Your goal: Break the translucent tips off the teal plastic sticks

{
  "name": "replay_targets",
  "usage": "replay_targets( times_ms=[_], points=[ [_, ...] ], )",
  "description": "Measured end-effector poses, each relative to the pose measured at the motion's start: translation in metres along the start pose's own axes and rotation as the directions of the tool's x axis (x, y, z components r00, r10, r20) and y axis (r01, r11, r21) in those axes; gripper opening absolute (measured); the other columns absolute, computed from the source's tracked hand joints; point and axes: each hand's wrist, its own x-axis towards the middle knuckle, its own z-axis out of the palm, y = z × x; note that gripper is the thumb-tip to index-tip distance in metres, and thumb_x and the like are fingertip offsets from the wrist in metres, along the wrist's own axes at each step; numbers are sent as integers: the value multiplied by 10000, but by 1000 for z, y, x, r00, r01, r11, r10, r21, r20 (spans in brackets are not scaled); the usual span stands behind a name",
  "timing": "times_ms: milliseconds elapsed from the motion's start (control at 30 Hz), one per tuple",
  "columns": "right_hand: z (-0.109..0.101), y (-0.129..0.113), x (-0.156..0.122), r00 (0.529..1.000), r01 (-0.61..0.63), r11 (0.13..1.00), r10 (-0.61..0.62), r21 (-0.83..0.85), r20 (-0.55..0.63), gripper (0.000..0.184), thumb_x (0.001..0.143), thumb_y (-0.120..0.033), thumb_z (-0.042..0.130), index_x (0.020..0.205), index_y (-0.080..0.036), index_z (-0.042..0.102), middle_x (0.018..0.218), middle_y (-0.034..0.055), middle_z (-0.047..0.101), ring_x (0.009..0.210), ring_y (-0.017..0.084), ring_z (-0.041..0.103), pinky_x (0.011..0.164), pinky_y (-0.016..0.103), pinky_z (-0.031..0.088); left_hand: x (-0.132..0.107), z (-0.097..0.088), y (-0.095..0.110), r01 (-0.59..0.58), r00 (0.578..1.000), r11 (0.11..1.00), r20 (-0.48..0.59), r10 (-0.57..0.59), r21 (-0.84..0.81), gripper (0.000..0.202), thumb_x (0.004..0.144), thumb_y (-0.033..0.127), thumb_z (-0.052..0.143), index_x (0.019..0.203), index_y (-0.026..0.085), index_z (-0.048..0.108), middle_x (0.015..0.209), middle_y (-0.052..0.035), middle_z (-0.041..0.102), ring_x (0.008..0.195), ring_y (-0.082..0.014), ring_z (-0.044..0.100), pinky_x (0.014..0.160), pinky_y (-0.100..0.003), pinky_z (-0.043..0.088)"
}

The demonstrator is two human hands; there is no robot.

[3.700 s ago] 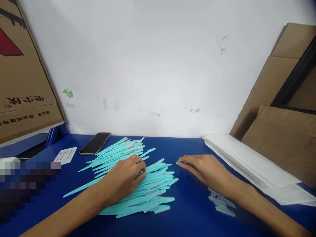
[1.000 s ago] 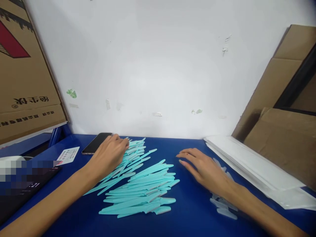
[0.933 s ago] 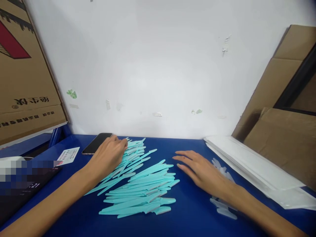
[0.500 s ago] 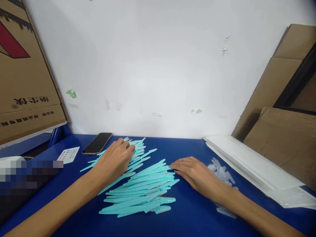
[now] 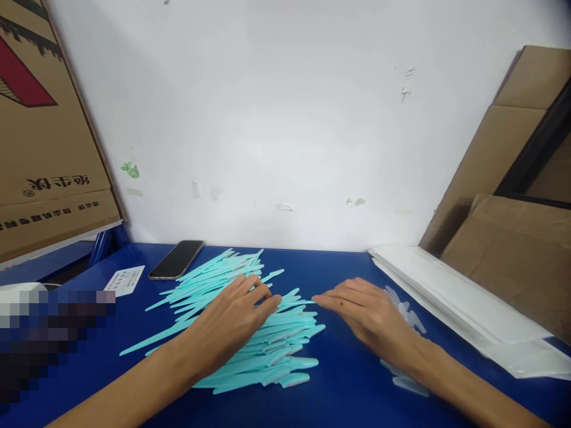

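Several turquoise eyebrow razors lie in a front pile, with a second group of turquoise razors behind it. Over the pile is my left hand, its fingers bent and apart, with nothing visible between them; its thumb is hidden. My right hand is at the pile's right edge, fingertips pinched on the end of one turquoise razor. Translucent pieces like small caps lie beside and partly behind my right hand.
A phone and a printed card lie on the blue table at the left. White sheets or bags are stacked at the right. Cardboard stands beyond them, and a large carton at the left.
My left hand has moved right and nearer from the back group to the front pile, uncovering the back razors. My right hand has shifted slightly right, its fingertips closing together.
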Motion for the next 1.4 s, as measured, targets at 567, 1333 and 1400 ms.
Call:
replay_targets(
  times_ms=[567,1333,1400],
  points=[
    [-40,91,-51,714,-476,845,534,-245,454,180,787,-316,774,957,-269,806,884,64,803,710,283,761,534,337,570,-3,0,-20,105,991,994,-80,-104,18,478,807,-125,373,1124,154,596,972,-88,700,799,-235,638,726,-359,448],
    [-19,4,4,930,-329,942,311,66,196,252,1082,-309,444,1248,-254,626,1101,36,741,908,189,730,746,292,557,1,5,-11,179,967,964,-146,-209,-199,193,1056,147,409,1117,199,585,1017,-52,689,753,-210,633,640,-319,475],
    [-17,-4,5,938,-302,950,281,80,205,287,1088,-275,428,1307,-251,612,1116,43,731,918,184,723,753,293,564,1,4,-11,182,965,962,-149,-214,-204,195,1064,160,399,1116,203,582,1019,-48,691,757,-209,635,646,-321,479]
  ],
)
